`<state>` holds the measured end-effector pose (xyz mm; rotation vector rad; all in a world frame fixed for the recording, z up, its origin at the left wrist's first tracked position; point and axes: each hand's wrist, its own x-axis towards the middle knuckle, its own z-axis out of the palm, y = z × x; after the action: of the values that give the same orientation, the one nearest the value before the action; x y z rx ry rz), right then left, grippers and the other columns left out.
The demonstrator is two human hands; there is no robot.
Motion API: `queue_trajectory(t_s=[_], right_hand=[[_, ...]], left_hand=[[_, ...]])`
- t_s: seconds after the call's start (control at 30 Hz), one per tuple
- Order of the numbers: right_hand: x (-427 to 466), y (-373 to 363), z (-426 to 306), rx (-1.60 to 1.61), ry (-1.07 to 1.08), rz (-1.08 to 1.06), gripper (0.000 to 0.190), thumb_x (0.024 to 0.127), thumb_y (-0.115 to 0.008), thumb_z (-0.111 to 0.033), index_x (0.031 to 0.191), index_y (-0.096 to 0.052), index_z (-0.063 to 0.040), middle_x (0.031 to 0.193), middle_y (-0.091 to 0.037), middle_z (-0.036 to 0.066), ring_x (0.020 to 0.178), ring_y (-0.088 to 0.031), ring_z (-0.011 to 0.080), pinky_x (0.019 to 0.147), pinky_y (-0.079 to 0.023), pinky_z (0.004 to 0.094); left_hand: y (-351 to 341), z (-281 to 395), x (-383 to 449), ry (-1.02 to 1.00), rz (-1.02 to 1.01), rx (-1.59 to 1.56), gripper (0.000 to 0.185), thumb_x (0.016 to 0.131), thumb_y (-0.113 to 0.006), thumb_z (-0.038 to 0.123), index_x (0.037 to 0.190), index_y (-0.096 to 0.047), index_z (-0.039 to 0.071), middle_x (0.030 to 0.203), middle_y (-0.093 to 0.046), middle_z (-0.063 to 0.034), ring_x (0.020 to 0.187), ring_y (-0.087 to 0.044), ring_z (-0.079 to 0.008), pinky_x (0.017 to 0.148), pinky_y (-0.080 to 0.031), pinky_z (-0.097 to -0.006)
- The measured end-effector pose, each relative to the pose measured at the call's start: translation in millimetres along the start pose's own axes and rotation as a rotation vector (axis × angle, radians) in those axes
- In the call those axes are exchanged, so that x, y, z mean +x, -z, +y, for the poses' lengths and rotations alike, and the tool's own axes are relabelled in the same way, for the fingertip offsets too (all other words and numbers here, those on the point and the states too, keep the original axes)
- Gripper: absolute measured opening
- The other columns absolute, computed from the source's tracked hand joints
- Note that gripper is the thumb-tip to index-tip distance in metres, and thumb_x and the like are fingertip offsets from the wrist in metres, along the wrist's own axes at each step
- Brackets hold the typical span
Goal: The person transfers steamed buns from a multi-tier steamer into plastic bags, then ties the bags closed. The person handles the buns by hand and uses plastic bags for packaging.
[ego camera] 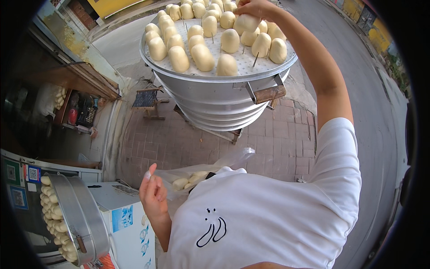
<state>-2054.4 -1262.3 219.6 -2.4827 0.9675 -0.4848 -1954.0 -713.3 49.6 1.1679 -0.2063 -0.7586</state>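
Observation:
Pale steamed buns (pixel 227 65) stand upright across the perforated top tray (pixel 201 71) of a large metal steamer, with thin pins sticking up between them. At the tray's far right side my right hand (pixel 256 9) grips one bun (pixel 247 23) from above, over the other buns. My left hand (pixel 154 191) is raised low in the view, left of my white shirt, its fingers partly curled and nothing seen in it. Just right of it, a clear plastic bag (pixel 231 159) holds several buns (pixel 180 183), partly hidden by my shirt.
The steamer (pixel 215 101) has a wooden handle (pixel 269 94) and rests on a metal stand over brick paving. A small folding stool (pixel 147 101) is at its left. Lower left, a second steamer (pixel 80 215) full of buns is beside a white cabinet (pixel 131 228). A road (pixel 366 101) runs along the right.

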Motion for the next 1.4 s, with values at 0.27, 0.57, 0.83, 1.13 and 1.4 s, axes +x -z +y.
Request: queue_trajectory(t_s=[0.27, 0.57, 0.83, 1.13, 1.4], right_hand=[[26.3, -94.8, -3.0, -0.465, -0.021, -0.345, 0.062, 0.063, -0.076, -0.018, 0.123, -0.060, -0.019, 0.110, -0.064, 0.012, 0.097, -0.063, 0.0314, 0.066, -0.058, 0.0501], [-58.5, -20.7, -39.5, 0.908, 0.130, 0.099, 0.039, 0.076, -0.068, -0.009, 0.113, -0.058, -0.001, 0.088, -0.064, 0.009, 0.068, -0.064, 0.0176, 0.059, -0.053, 0.0283], [-242.2, -282.2, -92.7, 1.511, -0.233, -1.335, 0.042, 0.083, -0.067, -0.019, 0.120, -0.056, -0.001, 0.104, -0.063, 0.009, 0.090, -0.062, 0.0169, 0.069, -0.057, 0.0324], [-217.9, -201.7, -73.0, 0.895, 0.430, -0.259, 0.022, 0.085, -0.066, -0.004, 0.107, -0.066, -0.003, 0.100, -0.066, 0.008, 0.094, -0.063, 0.0148, 0.079, -0.053, 0.0266], [-89.5, -105.8, -30.9, -0.145, 0.623, -0.280, 0.043, 0.067, -0.063, 0.003, 0.108, -0.064, -0.012, 0.105, -0.064, 0.008, 0.096, -0.060, 0.0279, 0.084, -0.049, 0.0348]], left_hand=[[-29.9, 6.8, -9.1, -0.088, -0.012, 0.023, 0.039, 0.097, -0.042, 0.008, 0.133, -0.045, -0.008, 0.074, -0.050, -0.0012, 0.046, -0.030, -0.0016, 0.040, -0.023, -0.0170], [-39.9, 16.2, -4.8, -0.152, -0.167, 0.050, 0.055, 0.095, -0.051, 0.019, 0.139, -0.033, -0.010, 0.072, -0.045, 0.0017, 0.050, -0.029, -0.0003, 0.044, -0.021, -0.0149], [-31.5, 43.3, -10.1, -0.156, -0.462, -0.020, 0.072, 0.098, -0.048, 0.024, 0.143, -0.007, -0.015, 0.075, -0.043, -0.0015, 0.052, -0.031, -0.0020, 0.045, -0.024, -0.0174], [-10.4, 54.1, 5.4, -0.150, -0.427, -0.203, 0.057, 0.100, -0.038, 0.013, 0.143, -0.013, -0.015, 0.075, -0.044, -0.0042, 0.048, -0.030, -0.0036, 0.042, -0.024, -0.0181], [-1.7, 25.1, 7.9, -0.055, -0.210, -0.116, 0.048, 0.093, -0.050, 0.009, 0.135, -0.039, -0.012, 0.070, -0.044, 0.0006, 0.048, -0.027, -0.0016, 0.042, -0.021, -0.0158]])
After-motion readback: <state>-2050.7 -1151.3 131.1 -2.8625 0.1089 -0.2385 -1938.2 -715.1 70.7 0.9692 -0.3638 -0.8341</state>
